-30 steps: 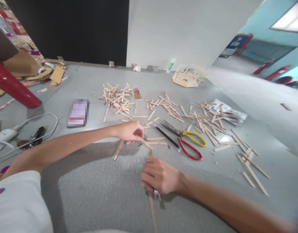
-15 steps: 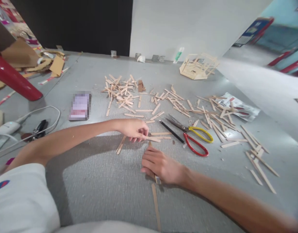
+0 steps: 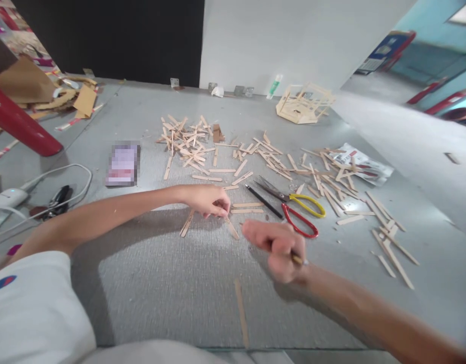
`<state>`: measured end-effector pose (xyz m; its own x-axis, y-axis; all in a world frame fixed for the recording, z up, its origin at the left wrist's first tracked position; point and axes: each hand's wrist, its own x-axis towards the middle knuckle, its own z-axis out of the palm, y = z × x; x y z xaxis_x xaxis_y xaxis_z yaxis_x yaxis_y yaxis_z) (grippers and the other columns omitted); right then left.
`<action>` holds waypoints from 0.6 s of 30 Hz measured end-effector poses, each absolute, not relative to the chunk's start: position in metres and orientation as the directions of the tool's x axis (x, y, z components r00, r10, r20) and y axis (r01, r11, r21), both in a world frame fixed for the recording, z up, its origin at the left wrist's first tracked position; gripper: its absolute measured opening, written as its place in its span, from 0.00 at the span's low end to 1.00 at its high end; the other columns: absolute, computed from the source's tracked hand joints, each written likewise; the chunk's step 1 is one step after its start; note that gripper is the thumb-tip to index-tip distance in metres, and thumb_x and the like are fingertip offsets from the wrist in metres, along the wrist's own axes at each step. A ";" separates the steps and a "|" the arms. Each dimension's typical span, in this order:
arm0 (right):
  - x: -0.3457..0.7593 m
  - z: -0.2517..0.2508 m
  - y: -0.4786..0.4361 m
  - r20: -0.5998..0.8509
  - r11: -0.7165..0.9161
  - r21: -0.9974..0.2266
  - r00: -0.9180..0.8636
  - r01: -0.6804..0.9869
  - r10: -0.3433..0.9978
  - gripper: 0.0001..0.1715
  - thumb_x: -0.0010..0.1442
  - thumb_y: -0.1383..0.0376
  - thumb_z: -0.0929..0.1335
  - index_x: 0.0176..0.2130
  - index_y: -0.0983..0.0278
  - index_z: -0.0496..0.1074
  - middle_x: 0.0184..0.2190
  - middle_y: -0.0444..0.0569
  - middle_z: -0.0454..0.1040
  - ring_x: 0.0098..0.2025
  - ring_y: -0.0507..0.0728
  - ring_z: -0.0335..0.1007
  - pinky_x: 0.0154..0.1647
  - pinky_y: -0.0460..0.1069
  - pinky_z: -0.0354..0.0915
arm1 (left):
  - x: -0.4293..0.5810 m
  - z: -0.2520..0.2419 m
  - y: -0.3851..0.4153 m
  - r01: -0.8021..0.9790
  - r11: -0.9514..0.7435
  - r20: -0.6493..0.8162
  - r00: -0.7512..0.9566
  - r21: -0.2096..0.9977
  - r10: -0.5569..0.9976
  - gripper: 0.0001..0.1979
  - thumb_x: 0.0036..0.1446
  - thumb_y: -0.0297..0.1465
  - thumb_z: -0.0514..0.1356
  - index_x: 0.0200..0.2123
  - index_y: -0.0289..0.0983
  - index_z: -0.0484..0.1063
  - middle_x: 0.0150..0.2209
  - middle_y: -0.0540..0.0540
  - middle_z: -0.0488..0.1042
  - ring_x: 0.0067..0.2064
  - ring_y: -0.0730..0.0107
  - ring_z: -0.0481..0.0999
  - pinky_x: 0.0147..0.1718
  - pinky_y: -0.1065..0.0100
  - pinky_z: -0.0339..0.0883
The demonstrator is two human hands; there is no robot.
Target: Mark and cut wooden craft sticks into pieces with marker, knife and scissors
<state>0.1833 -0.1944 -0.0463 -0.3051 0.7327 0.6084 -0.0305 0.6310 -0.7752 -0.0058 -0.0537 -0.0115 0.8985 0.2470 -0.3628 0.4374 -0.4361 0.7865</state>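
Note:
My left hand (image 3: 209,200) is closed, its thumb and fingertips pinching one end of a craft stick (image 3: 233,230) that slants toward me over the grey table. Under its wrist side a pair of craft sticks (image 3: 186,224) lies crossed at an angle. My right hand (image 3: 276,247), somewhat blurred, is raised above the table just to the right. Its fingers are curled around a thin wooden stick (image 3: 298,260), mostly hidden, with one end showing by the palm. Two parallel craft sticks (image 3: 248,205) lie just beyond the hands.
Scissors (image 3: 299,207) with one yellow and one red handle lie beside a black pen (image 3: 264,201). Piles of craft sticks (image 3: 187,141) spread across the table. A phone (image 3: 123,163) lies left, a stick-built frame (image 3: 303,105) stands at the back, and a single stick (image 3: 241,313) lies near me.
My right hand has lifted from the table and moved right with its stick. The stick in my left hand has swung from pointing right to slanting down toward me.

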 end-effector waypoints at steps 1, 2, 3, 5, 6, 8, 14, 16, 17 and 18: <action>0.183 -0.043 -0.192 0.579 0.584 -0.810 -0.216 -0.047 0.786 0.31 0.77 0.48 0.54 0.25 0.58 0.53 0.21 0.39 0.49 0.23 0.53 0.47 0.27 0.52 0.54 | -0.006 -0.011 -0.054 0.431 -0.445 -0.352 0.902 0.785 0.251 0.07 0.63 0.29 0.59 0.33 0.35 0.74 0.21 0.52 0.73 0.23 0.75 0.72 0.25 0.73 0.60; 0.182 -0.039 -0.190 0.555 0.551 -0.832 -0.127 -0.070 0.822 0.32 0.76 0.47 0.54 0.24 0.58 0.53 0.20 0.40 0.50 0.22 0.53 0.49 0.30 0.54 0.59 | -0.006 -0.011 -0.054 0.424 -0.451 -0.341 0.904 0.785 0.257 0.07 0.63 0.28 0.60 0.32 0.35 0.74 0.21 0.51 0.73 0.23 0.76 0.72 0.25 0.74 0.61; 0.182 -0.037 -0.186 0.534 0.528 -0.843 -0.046 -0.103 0.844 0.33 0.76 0.45 0.55 0.24 0.59 0.55 0.19 0.39 0.52 0.22 0.53 0.51 0.34 0.55 0.63 | -0.006 -0.011 -0.055 0.420 -0.454 -0.333 0.906 0.786 0.262 0.08 0.63 0.27 0.59 0.31 0.35 0.73 0.22 0.51 0.74 0.23 0.76 0.72 0.26 0.74 0.61; 0.180 -0.034 -0.180 0.504 0.509 -0.841 0.080 -0.183 0.860 0.35 0.75 0.44 0.56 0.22 0.59 0.56 0.17 0.38 0.52 0.21 0.52 0.51 0.36 0.57 0.66 | -0.007 -0.011 -0.057 0.416 -0.448 -0.331 0.907 0.791 0.259 0.09 0.64 0.27 0.58 0.29 0.35 0.71 0.23 0.51 0.75 0.23 0.77 0.72 0.25 0.75 0.62; 0.179 -0.035 -0.177 0.488 0.502 -0.836 0.115 -0.223 0.865 0.35 0.74 0.44 0.57 0.22 0.59 0.55 0.17 0.38 0.51 0.20 0.52 0.49 0.34 0.56 0.65 | -0.007 -0.012 -0.058 0.417 -0.441 -0.336 0.907 0.795 0.252 0.10 0.65 0.28 0.57 0.29 0.36 0.70 0.24 0.50 0.76 0.22 0.77 0.72 0.24 0.75 0.62; 0.177 -0.039 -0.175 0.469 0.486 -0.826 0.128 -0.285 0.874 0.36 0.74 0.43 0.59 0.21 0.60 0.54 0.16 0.37 0.47 0.19 0.51 0.44 0.30 0.54 0.62 | -0.008 -0.013 -0.059 0.420 -0.426 -0.352 0.907 0.801 0.233 0.11 0.66 0.29 0.56 0.29 0.36 0.69 0.24 0.50 0.76 0.20 0.77 0.71 0.22 0.75 0.61; 0.176 -0.062 -0.179 0.407 0.372 -0.860 -0.028 -0.349 0.913 0.37 0.72 0.40 0.59 0.20 0.59 0.52 0.15 0.36 0.45 0.18 0.50 0.40 0.25 0.52 0.56 | -0.006 -0.017 -0.055 0.393 -0.416 -0.364 0.919 0.820 0.152 0.14 0.69 0.31 0.55 0.30 0.36 0.71 0.23 0.49 0.74 0.21 0.75 0.73 0.22 0.74 0.64; 0.176 -0.067 -0.180 0.403 0.353 -0.865 -0.073 -0.358 0.912 0.38 0.72 0.40 0.58 0.20 0.59 0.52 0.15 0.36 0.46 0.18 0.50 0.40 0.25 0.52 0.56 | -0.006 -0.017 -0.053 0.387 -0.419 -0.365 0.921 0.821 0.136 0.13 0.69 0.32 0.55 0.31 0.36 0.72 0.23 0.49 0.74 0.21 0.74 0.73 0.23 0.74 0.64; 0.175 -0.069 -0.180 0.402 0.347 -0.866 -0.087 -0.360 0.912 0.38 0.72 0.39 0.58 0.20 0.59 0.52 0.15 0.36 0.46 0.18 0.50 0.40 0.25 0.52 0.56 | -0.006 -0.017 -0.052 0.387 -0.420 -0.367 0.921 0.821 0.133 0.13 0.69 0.32 0.55 0.31 0.36 0.72 0.23 0.50 0.74 0.22 0.74 0.74 0.23 0.74 0.65; 0.175 -0.070 -0.181 0.402 0.345 -0.867 -0.096 -0.360 0.911 0.38 0.72 0.39 0.58 0.20 0.59 0.52 0.15 0.36 0.46 0.18 0.50 0.40 0.25 0.52 0.56 | -0.006 -0.017 -0.051 0.388 -0.421 -0.369 0.920 0.820 0.130 0.12 0.68 0.32 0.55 0.31 0.36 0.72 0.23 0.50 0.74 0.22 0.74 0.74 0.24 0.74 0.65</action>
